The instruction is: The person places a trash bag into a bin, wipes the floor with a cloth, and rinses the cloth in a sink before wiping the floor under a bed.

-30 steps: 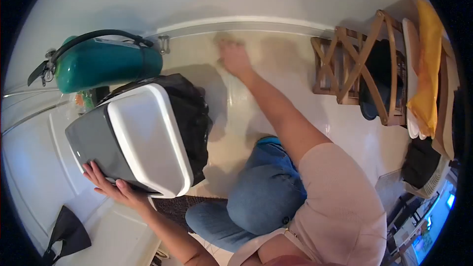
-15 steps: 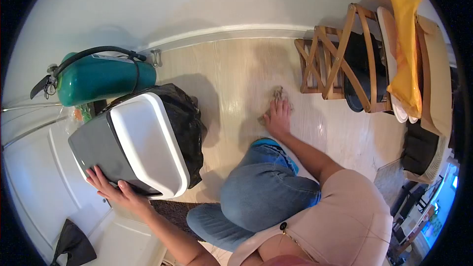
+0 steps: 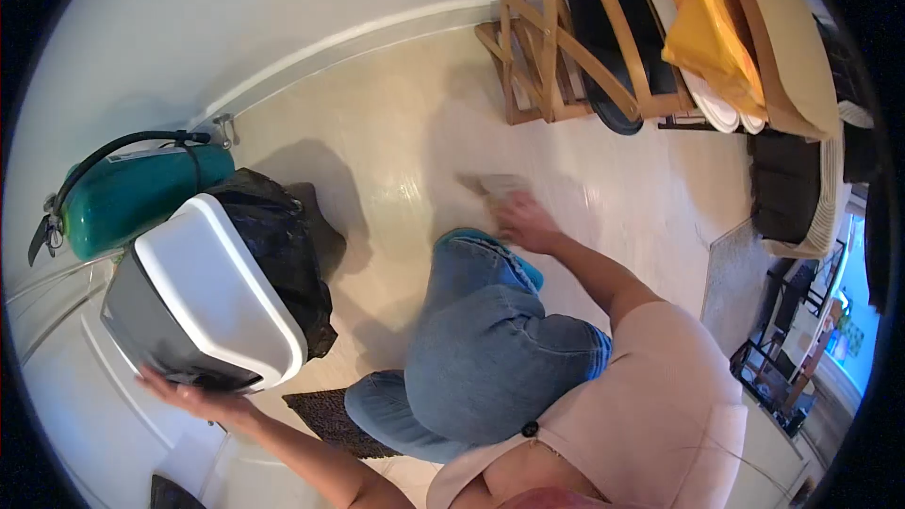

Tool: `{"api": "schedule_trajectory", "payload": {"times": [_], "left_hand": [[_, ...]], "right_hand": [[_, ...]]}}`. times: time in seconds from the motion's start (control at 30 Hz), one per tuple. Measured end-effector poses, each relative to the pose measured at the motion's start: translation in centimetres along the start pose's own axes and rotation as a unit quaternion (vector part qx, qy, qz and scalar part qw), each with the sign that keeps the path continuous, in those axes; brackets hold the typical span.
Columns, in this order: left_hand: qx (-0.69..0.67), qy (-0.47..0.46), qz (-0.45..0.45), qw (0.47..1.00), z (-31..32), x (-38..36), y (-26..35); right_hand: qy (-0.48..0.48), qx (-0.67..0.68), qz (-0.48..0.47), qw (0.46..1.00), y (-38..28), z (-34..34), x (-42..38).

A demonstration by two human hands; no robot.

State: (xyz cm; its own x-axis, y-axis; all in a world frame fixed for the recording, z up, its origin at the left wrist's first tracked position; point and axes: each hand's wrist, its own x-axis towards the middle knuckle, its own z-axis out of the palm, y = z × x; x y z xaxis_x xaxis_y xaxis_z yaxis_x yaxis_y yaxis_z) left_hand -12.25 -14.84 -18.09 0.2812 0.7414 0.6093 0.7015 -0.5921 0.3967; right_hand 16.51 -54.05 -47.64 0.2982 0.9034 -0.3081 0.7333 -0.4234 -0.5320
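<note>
My left hand point(image 3: 193, 396) rests against the near edge of a trash bin with a grey and white lid point(image 3: 222, 287), fingers stretched out. The bin is tilted and lined with a black plastic bag point(image 3: 273, 250). Over the pale floor my right hand point(image 3: 525, 222) is smeared by motion, with a light rag point(image 3: 495, 186) at its fingers. My knees in blue jeans point(image 3: 500, 349) are bent between both hands.
A green fire extinguisher point(image 3: 141, 193) lies beside the bin. Folded wooden racks point(image 3: 551, 47), a yellow bag point(image 3: 712, 33) and a dark cushion point(image 3: 787, 184) stand on the right. A dark mat point(image 3: 330, 424) lies near my knees.
My view has turned and shifted right. My left hand has slid from the lid's top to its near edge. My right hand has swept nearer to me with the rag.
</note>
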Motion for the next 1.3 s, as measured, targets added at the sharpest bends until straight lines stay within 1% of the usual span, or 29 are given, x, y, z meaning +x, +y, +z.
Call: {"api": "schedule_trajectory", "payload": {"times": [0.03, 0.07, 0.1, 0.13, 0.17, 0.2, 0.23, 0.27, 0.3, 0.33, 0.43, 0.53, 0.6, 0.63, 0.67, 0.7, 0.73, 0.77, 0.8, 0.83, 0.87, 0.9, 0.93, 0.97, 1.0, 1.07, 1.1, 1.2, 1.3], "left_hand": [[-0.108, 0.066, -0.023, 0.992, -0.1, 0.0, -0.3], [-0.213, 0.130, -0.049, 0.967, -0.4, -0.1, -0.5], [-0.198, 0.155, -0.065, 0.966, -1.5, 0.1, -0.8], [-0.185, 0.181, -0.080, 0.963, -3.1, 0.3, -1.6], [-0.209, 0.238, -0.151, 0.936, -3.9, -0.5, -5.5], [-0.232, 0.275, -0.271, 0.893, -3.1, -1.6, -8.0], [-0.263, 0.314, -0.381, 0.829, -2.3, -2.7, -10.5], [-0.435, 0.169, -0.401, 0.789, -1.9, -5.6, -18.4], [-0.546, 0.002, -0.435, 0.716, -1.5, -8.3, -25.6], [-0.548, -0.050, -0.460, 0.696, 0.5, -8.9, -24.8], [-0.527, -0.084, -0.430, 0.728, 5.4, -9.5, -16.4], [-0.550, -0.118, -0.361, 0.743, 9.6, -10.0, -8.6], [-0.566, -0.130, -0.314, 0.752, 12.1, -10.8, -4.2], [-0.586, -0.131, -0.300, 0.741, 13.4, -11.3, -2.1], [-0.573, -0.124, -0.364, 0.724, 14.9, -10.5, 0.4], [-0.621, -0.115, -0.408, 0.660, 17.2, -10.3, 0.8], [-0.666, -0.136, -0.381, 0.626, 19.7, -10.1, 0.8], [-0.642, -0.123, -0.439, 0.617, 20.9, -9.2, 3.0], [-0.623, -0.133, -0.451, 0.625, 21.8, -8.2, 5.4], [-0.634, -0.141, -0.421, 0.633, 23.2, -7.8, 5.6], [-0.646, -0.149, -0.391, 0.638, 24.4, -7.5, 5.5], [-0.646, -0.163, -0.405, 0.626, 24.5, -6.8, 6.2], [-0.646, -0.176, -0.419, 0.614, 24.4, -6.0, 6.9], [-0.620, -0.202, -0.433, 0.622, 24.2, -5.2, 7.4], [-0.619, -0.215, -0.423, 0.626, 25.4, -4.8, 6.7], [-0.617, -0.238, -0.405, 0.631, 30.3, -4.6, 2.8], [-0.635, -0.243, -0.397, 0.616, 30.7, -4.6, 2.7], [-0.664, -0.246, -0.389, 0.590, 28.4, -5.0, 5.9], [-0.619, -0.254, -0.423, 0.610, 27.4, -7.2, 8.6]], "right_hand": [[0.016, -0.043, 0.101, 0.994, 2.3, -0.1, -2.5], [0.029, -0.086, 0.201, 0.975, 4.8, -0.6, -4.9], [0.147, -0.047, 0.284, 0.946, 7.3, -2.1, -7.1], [0.327, -0.185, 0.317, 0.871, 11.9, 0.4, -9.4], [0.342, -0.329, 0.426, 0.771, 15.9, 2.3, -11.1], [0.282, -0.183, 0.584, 0.739, 16.7, 1.2, -11.0], [0.216, -0.083, 0.626, 0.745, 14.9, -2.3, -9.1], [0.144, 0.021, 0.657, 0.740, 11.9, -5.4, -6.9], [0.223, -0.049, 0.541, 0.809, 12.1, -2.4, -5.8], [0.295, -0.118, 0.407, 0.856, 12.6, 1.1, -4.4], [0.226, -0.123, 0.290, 0.922, 5.6, 2.0, -1.2], [0.154, -0.109, 0.275, 0.943, 4.8, 0.4, -2.2], [0.164, -0.053, 0.273, 0.947, 4.7, -0.3, -4.6], [0.171, -0.029, 0.273, 0.946, 4.8, -0.5, -6.0], [0.152, -0.021, 0.291, 0.944, 4.5, -0.7, -7.6], [0.132, -0.011, 0.309, 0.942, 3.9, -0.4, -9.3], [0.112, -0.001, 0.326, 0.939, 3.4, 0.0, -11.0], [0.092, 0.014, 0.332, 0.938, 3.4, 0.1, -12.4], [0.072, 0.030, 0.338, 0.938, 3.6, 0.5, -14.0], [0.050, 0.048, 0.344, 0.937, 3.8, 1.1, -15.7], [0.055, 0.044, 0.351, 0.934, 4.5, 2.5, -17.3], [0.061, 0.037, 0.359, 0.931, 5.7, 4.4, -18.8], [0.115, 0.162, 0.364, 0.910, 7.4, 6.6, -20.9], [0.134, 0.208, 0.378, 0.892, 6.6, 7.0, -22.3], [0.154, 0.252, 0.391, 0.872, 5.9, 7.3, -23.6], [0.126, 0.183, 0.454, 0.863, 1.0, 3.2, -26.5], [0.124, 0.168, 0.471, 0.857, -0.1, 2.9, -28.0], [0.176, 0.174, 0.486, 0.838, -1.6, 3.8, -32.9], [0.252, 0.201, 0.479, 0.817, -1.4, 3.7, -36.4]]}}
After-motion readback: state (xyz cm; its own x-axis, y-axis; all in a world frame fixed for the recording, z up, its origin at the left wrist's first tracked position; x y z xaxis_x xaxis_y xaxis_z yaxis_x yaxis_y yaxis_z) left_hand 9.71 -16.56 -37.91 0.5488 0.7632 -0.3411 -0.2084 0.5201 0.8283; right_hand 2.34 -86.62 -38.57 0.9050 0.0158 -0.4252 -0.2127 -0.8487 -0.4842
